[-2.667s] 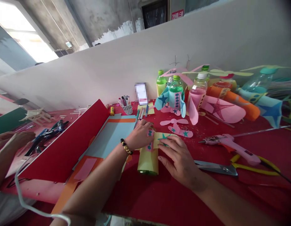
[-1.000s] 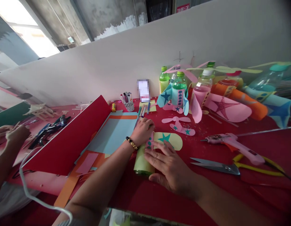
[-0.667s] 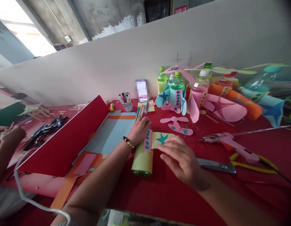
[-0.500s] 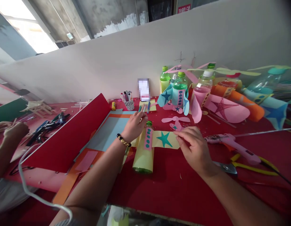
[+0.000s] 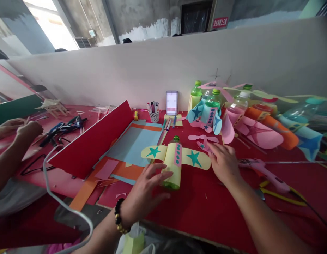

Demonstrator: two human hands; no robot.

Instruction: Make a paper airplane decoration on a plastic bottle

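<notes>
A green plastic bottle (image 5: 171, 185) wrapped in yellow paper lies on the red table, its cap pointing away from me. Yellow paper wings with teal stars, a left wing (image 5: 146, 152) and a right wing (image 5: 204, 161), stick out from its sides. A pink strip (image 5: 178, 154) with teal dots runs along its top. My left hand (image 5: 149, 188) is open, fingers spread over the bottle's lower left side. Just past the right wing, my right hand (image 5: 224, 160) has its fingertips at a small pink paper cutout (image 5: 202, 145) with a star; thumb and forefinger look apart.
A pink propeller cutout (image 5: 203, 138) lies behind the bottle. Finished bottle planes (image 5: 213, 109) stand back right. A pink glue gun (image 5: 269, 173) and yellow-handled pliers (image 5: 285, 197) lie right. Left are blue paper sheets (image 5: 134, 141), a red board (image 5: 97, 141) and another person's hands (image 5: 28, 128).
My left hand has moved from the bottle's neck down toward its base, uncovering the left wing. My right hand has left the right wing's edge for the pink cutout. The view has shifted.
</notes>
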